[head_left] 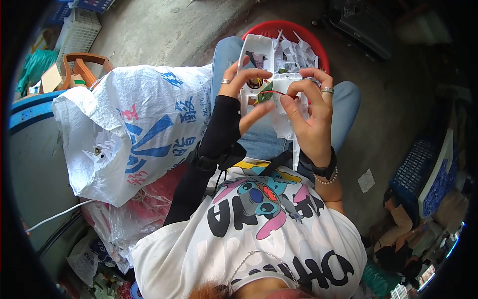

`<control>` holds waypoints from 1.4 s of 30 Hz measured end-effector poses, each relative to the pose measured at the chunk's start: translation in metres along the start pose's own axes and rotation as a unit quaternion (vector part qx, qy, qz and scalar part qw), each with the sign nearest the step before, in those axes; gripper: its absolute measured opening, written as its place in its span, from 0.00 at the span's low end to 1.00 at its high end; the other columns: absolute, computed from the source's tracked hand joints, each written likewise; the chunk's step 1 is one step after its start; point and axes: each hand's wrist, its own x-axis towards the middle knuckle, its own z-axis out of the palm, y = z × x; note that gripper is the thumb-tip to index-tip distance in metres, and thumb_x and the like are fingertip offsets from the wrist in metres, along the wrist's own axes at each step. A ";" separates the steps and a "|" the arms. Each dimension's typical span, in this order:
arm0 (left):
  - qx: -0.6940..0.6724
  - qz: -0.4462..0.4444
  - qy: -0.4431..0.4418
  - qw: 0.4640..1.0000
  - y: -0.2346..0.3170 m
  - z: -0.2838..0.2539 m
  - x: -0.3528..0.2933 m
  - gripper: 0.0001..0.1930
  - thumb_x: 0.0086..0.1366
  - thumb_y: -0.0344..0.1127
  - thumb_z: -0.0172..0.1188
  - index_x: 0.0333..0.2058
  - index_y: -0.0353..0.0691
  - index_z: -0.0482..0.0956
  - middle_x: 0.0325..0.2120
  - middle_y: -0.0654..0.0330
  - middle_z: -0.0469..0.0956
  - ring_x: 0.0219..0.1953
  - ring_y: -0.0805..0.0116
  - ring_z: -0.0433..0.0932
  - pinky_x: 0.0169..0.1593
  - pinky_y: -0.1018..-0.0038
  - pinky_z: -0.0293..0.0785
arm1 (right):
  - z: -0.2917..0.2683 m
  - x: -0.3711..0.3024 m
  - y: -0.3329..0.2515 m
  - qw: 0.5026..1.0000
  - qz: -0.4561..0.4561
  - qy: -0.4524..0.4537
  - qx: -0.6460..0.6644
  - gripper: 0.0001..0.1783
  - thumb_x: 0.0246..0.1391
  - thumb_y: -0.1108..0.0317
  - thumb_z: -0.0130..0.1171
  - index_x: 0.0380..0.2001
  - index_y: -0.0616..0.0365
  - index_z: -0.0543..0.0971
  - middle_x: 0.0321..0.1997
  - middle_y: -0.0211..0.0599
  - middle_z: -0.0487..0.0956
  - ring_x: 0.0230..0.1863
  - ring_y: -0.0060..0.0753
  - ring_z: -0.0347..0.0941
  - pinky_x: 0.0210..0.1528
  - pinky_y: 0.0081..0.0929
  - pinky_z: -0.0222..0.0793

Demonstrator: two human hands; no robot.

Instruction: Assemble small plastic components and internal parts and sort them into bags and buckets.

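Note:
Above my lap, my left hand [242,85] has its fingers curled round an opened white plastic housing [258,46]. A small green circuit board [266,93] with red and yellow wires sits between its thumb and fingers. My right hand [314,110] is closed on a second white plastic shell [285,119], whose long narrow end points down toward my shirt. The two shells lie side by side, with a red wire running from the board to the right fingertips. Exactly what those fingertips pinch is hidden.
A red basket [326,59] of white plastic parts stands beyond my knees. At my left, a white woven sack [164,107] holds more white pieces, beside a blue-rimmed drum [37,110] and a brown curved frame [85,70]. A blue crate [412,162] is on the right.

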 end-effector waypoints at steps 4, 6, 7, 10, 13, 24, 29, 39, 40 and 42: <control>-0.105 -0.055 0.135 0.984 0.002 0.008 0.002 0.16 0.50 0.28 0.69 0.38 0.42 0.75 0.62 0.47 0.56 0.40 0.59 0.81 0.40 0.72 0.79 | 0.000 -0.002 0.002 0.999 -0.008 -0.020 -0.025 0.06 0.49 0.77 0.59 0.32 0.58 0.74 0.42 0.41 0.68 0.46 0.37 0.68 0.41 0.29 0.67; 0.006 -0.027 0.116 0.993 0.002 0.005 0.002 0.14 0.50 0.28 0.69 0.36 0.41 0.75 0.62 0.47 0.58 0.39 0.60 0.81 0.36 0.74 0.78 | 0.005 -0.004 0.001 1.000 0.018 -0.014 -0.014 0.06 0.50 0.77 0.58 0.33 0.59 0.74 0.46 0.46 0.65 0.44 0.39 0.69 0.40 0.30 0.68; 0.117 0.000 0.096 0.989 0.003 0.004 0.003 0.13 0.49 0.27 0.68 0.33 0.41 0.76 0.61 0.47 0.59 0.37 0.61 0.82 0.33 0.75 0.77 | 0.007 -0.004 0.001 1.000 0.019 -0.013 -0.014 0.06 0.50 0.77 0.58 0.33 0.59 0.74 0.46 0.46 0.65 0.44 0.39 0.69 0.40 0.30 0.68; 0.155 0.055 0.116 0.980 0.008 0.009 0.005 0.11 0.49 0.25 0.68 0.33 0.41 0.78 0.60 0.48 0.61 0.36 0.63 0.82 0.30 0.79 0.75 | 0.013 -0.003 0.003 0.999 0.015 -0.030 -0.039 0.06 0.54 0.71 0.58 0.36 0.58 0.75 0.48 0.48 0.64 0.40 0.43 0.70 0.41 0.36 0.68; 0.180 0.110 0.137 0.968 0.005 0.011 0.006 0.10 0.50 0.23 0.67 0.32 0.40 0.80 0.59 0.49 0.62 0.36 0.64 0.82 0.28 0.80 0.75 | 0.017 -0.002 -0.004 0.996 0.083 -0.017 -0.011 0.07 0.55 0.67 0.59 0.36 0.57 0.76 0.47 0.49 0.64 0.41 0.46 0.69 0.44 0.38 0.67; 0.122 0.079 0.157 0.977 0.021 0.015 0.003 0.05 0.52 0.23 0.62 0.30 0.29 0.78 0.55 0.49 0.70 0.41 0.62 0.81 0.41 0.74 0.76 | 0.025 0.001 -0.011 0.988 -0.054 0.032 -0.138 0.06 0.53 0.71 0.58 0.34 0.60 0.77 0.50 0.48 0.63 0.48 0.45 0.66 0.51 0.39 0.64; 0.127 0.084 0.151 0.977 0.017 0.014 0.004 0.05 0.52 0.23 0.62 0.30 0.31 0.79 0.53 0.50 0.71 0.40 0.62 0.81 0.41 0.73 0.76 | 0.021 0.003 -0.015 0.988 -0.069 -0.002 -0.140 0.06 0.49 0.74 0.58 0.33 0.62 0.77 0.50 0.48 0.63 0.49 0.46 0.64 0.51 0.39 0.64; 0.191 0.139 0.246 0.940 -0.019 -0.010 0.036 0.06 0.56 0.28 0.65 0.28 0.30 0.80 0.45 0.50 0.76 0.26 0.67 0.81 0.26 0.75 0.76 | 0.032 -0.030 -0.029 0.993 0.007 -0.042 -0.109 0.06 0.42 0.73 0.59 0.27 0.58 0.74 0.46 0.45 0.65 0.50 0.45 0.62 0.52 0.42 0.57; 0.189 0.139 0.244 0.941 -0.023 -0.008 0.035 0.06 0.56 0.28 0.65 0.28 0.30 0.80 0.45 0.50 0.76 0.26 0.67 0.81 0.26 0.75 0.76 | 0.025 -0.028 -0.014 0.996 0.030 -0.009 -0.078 0.04 0.46 0.72 0.58 0.27 0.59 0.74 0.46 0.45 0.65 0.49 0.44 0.64 0.49 0.40 0.60; 0.174 0.108 0.182 0.962 -0.021 -0.006 0.032 0.09 0.58 0.32 0.64 0.29 0.30 0.81 0.45 0.51 0.75 0.23 0.70 0.80 0.22 0.78 0.74 | 0.006 -0.024 0.012 0.996 0.078 0.038 0.013 0.06 0.55 0.69 0.54 0.28 0.60 0.74 0.46 0.44 0.66 0.43 0.37 0.67 0.43 0.33 0.66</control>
